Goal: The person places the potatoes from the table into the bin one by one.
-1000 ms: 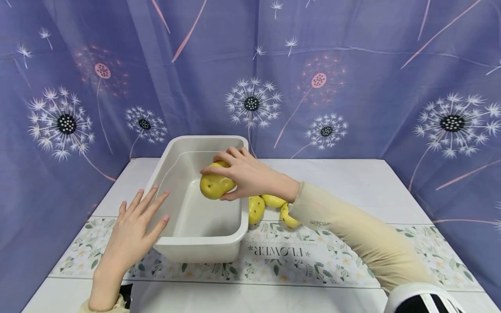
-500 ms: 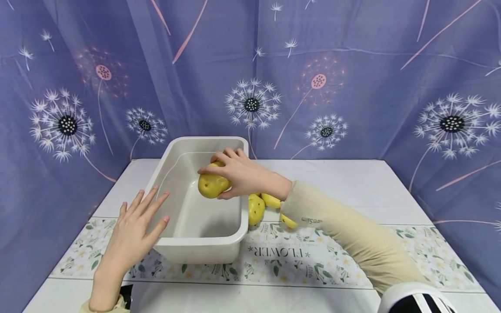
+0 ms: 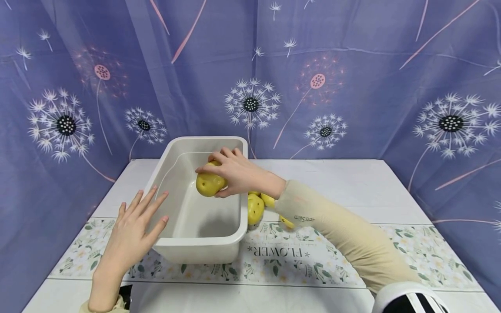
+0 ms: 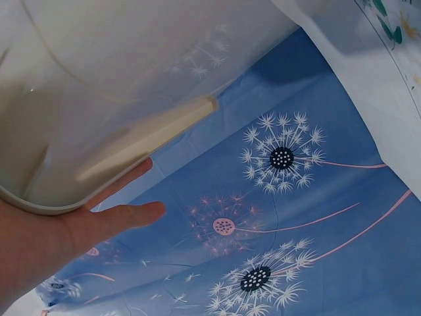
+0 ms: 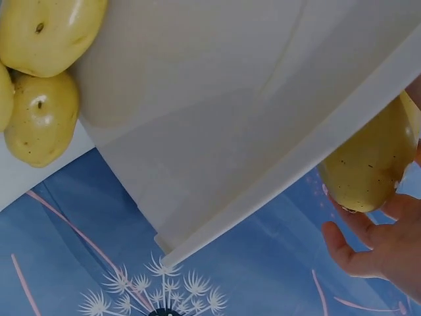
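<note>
In the head view the right hand grips a yellow-green, potato-like item above the inside of a white tub. Its fingers curl over the top and the thumb lies beneath. The right wrist view shows that item past the tub's rim, with the right hand around it. The left hand has its fingers spread at the tub's left rim and holds nothing. In the left wrist view the left hand lies against the tub wall.
Several yellow items lie on the table just right of the tub, partly hidden under the right forearm. A floral runner crosses the table. Patterned blue cloth hangs behind and at both sides.
The right hand has shifted slightly left over the tub with the yellow-green item in its grip, and the sleeve now covers more of the items on the table. The left hand has stayed in place.
</note>
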Available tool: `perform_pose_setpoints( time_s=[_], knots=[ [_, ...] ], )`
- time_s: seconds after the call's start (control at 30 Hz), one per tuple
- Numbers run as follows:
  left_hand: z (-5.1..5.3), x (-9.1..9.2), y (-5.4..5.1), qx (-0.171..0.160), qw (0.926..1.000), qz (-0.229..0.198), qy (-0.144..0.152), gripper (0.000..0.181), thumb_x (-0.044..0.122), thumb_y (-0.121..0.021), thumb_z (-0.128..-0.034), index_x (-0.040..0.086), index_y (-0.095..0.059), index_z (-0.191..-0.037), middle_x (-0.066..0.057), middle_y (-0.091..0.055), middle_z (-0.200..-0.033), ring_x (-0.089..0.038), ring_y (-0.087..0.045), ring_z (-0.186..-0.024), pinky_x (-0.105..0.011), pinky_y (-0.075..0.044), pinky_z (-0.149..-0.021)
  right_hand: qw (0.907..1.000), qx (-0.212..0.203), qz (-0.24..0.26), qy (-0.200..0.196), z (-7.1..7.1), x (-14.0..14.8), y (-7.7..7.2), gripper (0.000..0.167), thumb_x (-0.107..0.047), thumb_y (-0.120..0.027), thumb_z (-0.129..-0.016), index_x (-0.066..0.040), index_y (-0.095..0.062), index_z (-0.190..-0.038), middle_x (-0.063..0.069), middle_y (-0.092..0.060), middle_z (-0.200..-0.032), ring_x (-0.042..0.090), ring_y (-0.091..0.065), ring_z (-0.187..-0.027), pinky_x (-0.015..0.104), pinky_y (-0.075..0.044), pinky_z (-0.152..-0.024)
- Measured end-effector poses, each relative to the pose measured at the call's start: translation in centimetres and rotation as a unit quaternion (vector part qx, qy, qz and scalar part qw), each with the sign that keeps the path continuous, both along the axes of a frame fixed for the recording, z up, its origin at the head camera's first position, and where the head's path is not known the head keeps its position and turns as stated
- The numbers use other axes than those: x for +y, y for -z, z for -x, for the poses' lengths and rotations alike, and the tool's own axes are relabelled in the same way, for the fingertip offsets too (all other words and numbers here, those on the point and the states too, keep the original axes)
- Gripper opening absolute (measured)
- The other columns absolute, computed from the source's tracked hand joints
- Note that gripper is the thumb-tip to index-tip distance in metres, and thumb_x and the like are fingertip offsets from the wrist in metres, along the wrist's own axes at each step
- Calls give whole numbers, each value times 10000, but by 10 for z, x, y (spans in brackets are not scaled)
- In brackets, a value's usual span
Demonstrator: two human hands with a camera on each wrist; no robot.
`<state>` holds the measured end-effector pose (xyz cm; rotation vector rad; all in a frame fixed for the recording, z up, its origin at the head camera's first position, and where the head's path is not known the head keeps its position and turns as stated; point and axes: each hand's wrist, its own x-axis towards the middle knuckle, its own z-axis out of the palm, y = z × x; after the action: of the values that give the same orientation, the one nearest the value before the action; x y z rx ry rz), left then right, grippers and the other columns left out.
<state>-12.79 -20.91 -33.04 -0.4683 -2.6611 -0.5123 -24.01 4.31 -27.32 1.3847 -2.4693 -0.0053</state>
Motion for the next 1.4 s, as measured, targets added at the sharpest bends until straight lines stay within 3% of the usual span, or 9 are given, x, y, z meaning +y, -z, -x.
perform_pose_setpoints(
  time_s=[0.77, 1.07, 1.4],
  knots=[
    [0, -1, 1, -6, 10000, -23, 46, 494, 328, -516, -883, 234, -400, -1355, -120, -332, -1434, -404, -235, -1325, -699, -127, -979, 9990, -340, -270, 133, 8, -9, 5, 640, -475, -694, -681, -336, -470, -1264, -10, -490, -1168, 185, -402, -1015, 335, -361, -773],
    [0, -1, 0, -13, 10000, -18, 54, 493, 325, -515, -884, 232, -401, -1355, -125, -331, -1434, -415, -235, -1321, -701, -123, -978, 9990, -253, -330, 154, 8, -12, -1, 431, -362, -626, -783, -324, -519, -1199, -42, -520, -1137, 170, -443, -937, 309, -355, -690],
    [0, 0, 0, -50, 10000, -35, 20, 488, 332, -513, -884, 224, -411, -1349, -124, -327, -1436, -406, -227, -1328, -700, -129, -977, 9986, -303, -406, 156, 10, -8, 2, 411, -373, -616, -792, -316, -531, -1190, -35, -518, -1131, 179, -443, -940, 327, -354, -701]
  ],
)
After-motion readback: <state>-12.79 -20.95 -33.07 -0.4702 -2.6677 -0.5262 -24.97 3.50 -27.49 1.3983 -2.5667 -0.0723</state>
